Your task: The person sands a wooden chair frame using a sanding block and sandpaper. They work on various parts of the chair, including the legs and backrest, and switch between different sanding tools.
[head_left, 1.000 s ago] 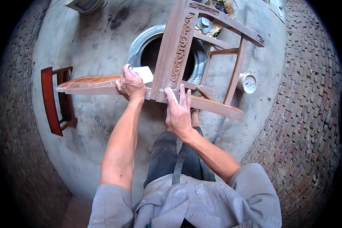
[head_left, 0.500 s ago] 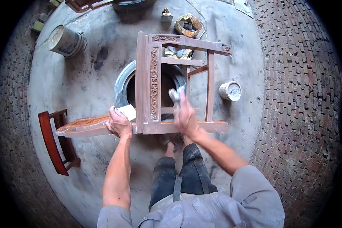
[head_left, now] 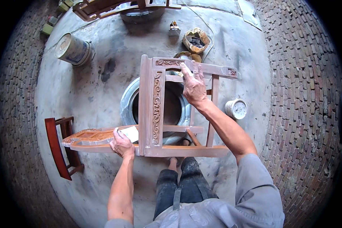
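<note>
A wooden chair (head_left: 146, 114) with carved panels lies on its side, resting over a tyre (head_left: 126, 108). Pale dust coats much of its wood. My left hand (head_left: 122, 145) grips the chair's near back post, its fingers also around a white flat rectangular piece (head_left: 131, 133) that sticks out toward the seat. On the far side, my right hand (head_left: 194, 85) presses a small whitish folded piece (head_left: 186, 70) to the far carved rail (head_left: 212, 69). The fingers and palm cover most of that piece.
At left stands a small red-brown wooden frame (head_left: 56, 148). A large bucket (head_left: 73, 49) is at the far left, a small white tub (head_left: 236, 109) at right. Beyond the chair sit an open sack (head_left: 196, 40), a cable and more furniture (head_left: 114, 8). Brick paving (head_left: 300, 95) borders the concrete.
My right hand has gone from the near side of the chair to the far carved rail, with the whitish piece. My left hand keeps its place on the post. The whole view has shifted.
</note>
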A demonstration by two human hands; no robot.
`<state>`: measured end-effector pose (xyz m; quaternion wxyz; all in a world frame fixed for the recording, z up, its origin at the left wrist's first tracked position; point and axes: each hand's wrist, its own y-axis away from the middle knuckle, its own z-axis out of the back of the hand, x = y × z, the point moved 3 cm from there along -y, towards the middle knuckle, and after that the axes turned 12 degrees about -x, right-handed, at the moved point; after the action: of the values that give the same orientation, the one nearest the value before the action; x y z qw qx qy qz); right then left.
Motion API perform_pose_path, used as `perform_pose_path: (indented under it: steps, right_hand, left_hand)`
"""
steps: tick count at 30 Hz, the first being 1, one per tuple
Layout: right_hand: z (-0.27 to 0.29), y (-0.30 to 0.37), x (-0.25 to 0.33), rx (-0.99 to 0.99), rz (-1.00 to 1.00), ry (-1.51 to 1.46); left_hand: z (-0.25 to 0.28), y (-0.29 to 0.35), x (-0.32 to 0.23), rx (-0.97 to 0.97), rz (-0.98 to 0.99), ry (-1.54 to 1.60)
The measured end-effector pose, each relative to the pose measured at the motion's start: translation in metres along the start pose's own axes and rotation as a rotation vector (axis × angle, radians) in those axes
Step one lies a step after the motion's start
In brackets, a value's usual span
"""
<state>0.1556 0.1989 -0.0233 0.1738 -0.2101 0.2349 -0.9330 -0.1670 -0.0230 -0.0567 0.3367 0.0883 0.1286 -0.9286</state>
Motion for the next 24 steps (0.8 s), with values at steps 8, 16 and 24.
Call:
perform_pose_path:
  steps: [8,16,24]
  right_hand:
    - [0.007,-0.016,-0.005,0.101,0.191,-0.116]
    - [0.022,-0.025,-0.033,0.099,0.249,-0.143]
    - [0.039,-0.035,-0.06,0.137,0.337,-0.192]
  left_hand:
    - [-0.001,0.003,0.001,-0.081,-0.009,0.062]
    - [0.002,0.002,-0.002,-0.109,-0.022,0.048]
    - [0.006,0.002,0.004,-0.119,-0.038,0.024]
